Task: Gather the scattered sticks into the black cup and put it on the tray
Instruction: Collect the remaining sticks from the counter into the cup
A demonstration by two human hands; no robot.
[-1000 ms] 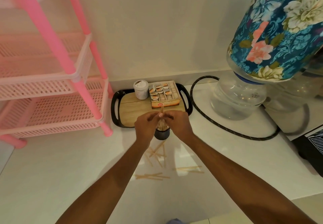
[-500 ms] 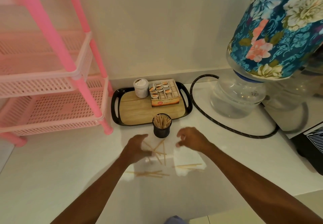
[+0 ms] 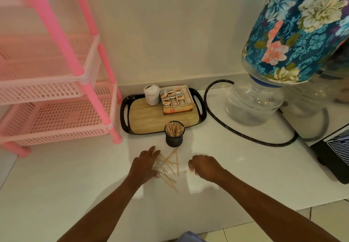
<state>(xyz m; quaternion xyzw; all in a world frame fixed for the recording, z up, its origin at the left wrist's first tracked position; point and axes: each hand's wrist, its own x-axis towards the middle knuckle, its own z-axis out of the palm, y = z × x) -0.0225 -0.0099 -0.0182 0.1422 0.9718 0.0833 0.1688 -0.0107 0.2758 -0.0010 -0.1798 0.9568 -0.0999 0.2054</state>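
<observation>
The black cup (image 3: 174,137) stands upright on the white counter, just in front of the tray (image 3: 126,118), with several sticks standing in it. Loose wooden sticks (image 3: 171,163) lie scattered on the counter below the cup. My left hand (image 3: 145,164) rests flat on the counter at the left edge of the pile, fingers spread and touching some sticks. My right hand (image 3: 204,167) hovers to the right of the pile, fingers curled downward; I cannot see whether anything is under them.
The tray holds a white jar (image 3: 151,94) and a cardboard box of sachets (image 3: 176,100). A pink plastic rack (image 3: 56,98) stands at the left. A black hose (image 3: 245,138) loops around a water bottle with a floral cover (image 3: 283,53) at right. A dark appliance (image 3: 336,153) sits far right.
Both hands left the cup's rim and dropped to the counter. My left hand has slid right into the stick pile, and the sticks lying lower on the counter have shifted toward it.
</observation>
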